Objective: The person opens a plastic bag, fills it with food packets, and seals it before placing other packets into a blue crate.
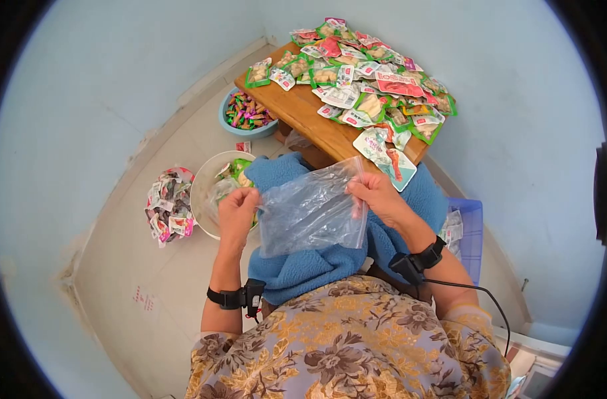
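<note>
A clear plastic bag (310,216) is stretched flat between my two hands above a blue fleece cloth (303,269) on my lap. My left hand (238,211) pinches the bag's left edge, close to the rim of a white basin (196,206). At the upper right corner, my right hand (376,194) grips the bag with fingers closed. The bag looks flat, with nothing visible inside it. Just beyond my right hand lies a white and teal snack packet (391,159) at the near edge of the wooden table (303,120).
Many sealed snack packets (370,106) cover the table. A blue basin (222,120) of small wrapped snacks stands on the floor at its left. Left of the white basin is a heap of dark packets (170,203). A purple-blue crate (473,233) sits at my right.
</note>
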### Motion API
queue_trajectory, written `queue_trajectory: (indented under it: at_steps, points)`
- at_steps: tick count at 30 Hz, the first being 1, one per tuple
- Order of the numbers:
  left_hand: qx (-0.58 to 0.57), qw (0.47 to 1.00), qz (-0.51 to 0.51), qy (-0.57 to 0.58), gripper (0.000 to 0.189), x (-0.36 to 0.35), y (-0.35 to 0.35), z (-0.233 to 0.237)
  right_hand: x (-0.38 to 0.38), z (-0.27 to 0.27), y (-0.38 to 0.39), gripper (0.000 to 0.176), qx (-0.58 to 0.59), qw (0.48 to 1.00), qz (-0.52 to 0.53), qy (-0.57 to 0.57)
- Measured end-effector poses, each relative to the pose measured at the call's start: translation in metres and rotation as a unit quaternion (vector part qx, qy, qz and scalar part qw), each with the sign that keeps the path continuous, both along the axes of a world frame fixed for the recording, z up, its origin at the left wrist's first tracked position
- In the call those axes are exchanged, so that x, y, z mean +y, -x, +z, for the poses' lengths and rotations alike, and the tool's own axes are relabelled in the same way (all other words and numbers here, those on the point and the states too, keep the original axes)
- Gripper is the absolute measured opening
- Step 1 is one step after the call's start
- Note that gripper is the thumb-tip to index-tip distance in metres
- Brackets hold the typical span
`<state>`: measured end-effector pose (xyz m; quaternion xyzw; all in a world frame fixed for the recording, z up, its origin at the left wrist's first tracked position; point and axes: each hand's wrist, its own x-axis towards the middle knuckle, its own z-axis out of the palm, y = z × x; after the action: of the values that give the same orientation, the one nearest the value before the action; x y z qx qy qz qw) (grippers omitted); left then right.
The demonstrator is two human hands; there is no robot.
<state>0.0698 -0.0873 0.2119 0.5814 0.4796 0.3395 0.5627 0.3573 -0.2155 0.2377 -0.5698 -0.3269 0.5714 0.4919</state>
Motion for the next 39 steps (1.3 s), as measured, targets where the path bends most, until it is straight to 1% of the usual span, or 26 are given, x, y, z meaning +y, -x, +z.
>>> queue_trajectory:
  at_steps: [2,3,5,9,11,12,15,17,18,20,21,23,26,27,29,30,32,33,35,36,38,39]
  points:
    - [-0.062,0.997,0.025,0.041,0.023,0.01,0.004,-0.01,0.0,-0.003,0.0,0.021,-0.019,1.0,0.005,-0.001]
    - [-0.062,0.997,0.025,0.041,0.023,0.014,0.006,-0.015,0.0,-0.006,-0.001,0.021,-0.019,1.0,0.004,0.0]
    - [-0.031,0.997,0.053,0.039,0.027,0.014,0.008,-0.008,-0.001,-0.013,-0.003,0.02,-0.016,1.0,0.003,-0.001]
    - [0.015,0.997,0.048,0.057,0.029,-0.003,0.006,0.008,-0.001,-0.016,-0.005,0.02,-0.004,1.0,-0.007,-0.009]
    - [0.025,0.997,0.004,0.069,0.028,-0.017,0.001,0.006,-0.003,-0.015,-0.004,0.02,0.001,1.0,-0.008,-0.007]
    - [0.026,0.997,0.003,0.071,0.028,-0.019,-0.001,0.004,-0.003,-0.015,-0.003,0.02,0.003,1.0,-0.009,-0.005]
    - [-0.004,0.997,0.018,0.08,0.027,-0.019,-0.003,-0.006,-0.001,-0.013,-0.001,0.019,-0.006,1.0,-0.001,-0.004]
    - [-0.04,0.995,0.016,0.092,0.021,-0.014,-0.001,-0.016,0.0,-0.012,0.0,0.018,-0.006,1.0,0.004,-0.005]
    - [-0.04,0.995,0.016,0.092,0.021,-0.01,0.0,-0.02,0.0,-0.012,0.001,0.018,-0.007,1.0,0.004,-0.006]
    - [-0.131,0.982,0.079,0.109,0.017,-0.001,0.0,-0.023,0.0,-0.011,0.002,0.018,-0.001,1.0,-0.002,-0.001]
    - [-0.13,0.982,0.077,0.11,0.017,0.002,-0.001,-0.025,0.0,-0.012,0.003,0.018,0.0,1.0,-0.004,0.0]
    - [-0.173,0.97,0.148,0.086,0.016,0.006,-0.005,-0.024,0.0,-0.017,0.005,0.017,-0.011,1.0,0.008,-0.01]
    - [-0.177,0.972,0.131,0.081,0.019,-0.001,-0.014,-0.019,0.002,-0.02,0.007,0.015,-0.005,1.0,-0.015,-0.012]
    - [-0.177,0.972,0.132,0.08,0.019,-0.002,-0.016,-0.015,0.003,-0.02,0.007,0.015,-0.005,1.0,-0.014,-0.012]
    - [-0.104,0.979,0.151,0.091,0.022,-0.004,-0.018,-0.006,0.003,-0.019,0.005,0.014,0.011,1.0,-0.02,-0.011]
    - [-0.104,0.979,0.149,0.091,0.022,-0.006,-0.018,-0.004,0.003,-0.019,0.004,0.014,0.011,1.0,-0.022,-0.011]
    - [-0.042,0.986,0.123,0.108,0.023,-0.01,-0.014,-0.003,0.003,-0.019,0.003,0.015,-0.003,0.999,-0.031,-0.017]
    - [-0.042,0.986,0.123,0.108,0.023,-0.011,-0.009,-0.01,0.003,-0.019,0.003,0.015,-0.003,0.999,-0.032,-0.017]
    - [-0.011,0.995,0.053,0.078,0.021,-0.014,0.002,-0.026,0.004,-0.021,0.003,0.016,0.01,0.999,-0.048,-0.018]
    - [-0.009,0.996,0.051,0.079,0.021,-0.014,0.006,-0.029,0.004,-0.021,0.003,0.016,0.012,0.998,-0.05,-0.018]
    - [-0.05,0.99,0.092,0.099,0.019,-0.014,0.012,-0.03,0.004,-0.021,0.003,0.017,-0.004,0.999,-0.047,-0.007]
    - [-0.048,0.99,0.087,0.1,0.019,-0.014,0.014,-0.031,0.003,-0.019,0.005,0.017,-0.003,0.999,-0.052,-0.006]
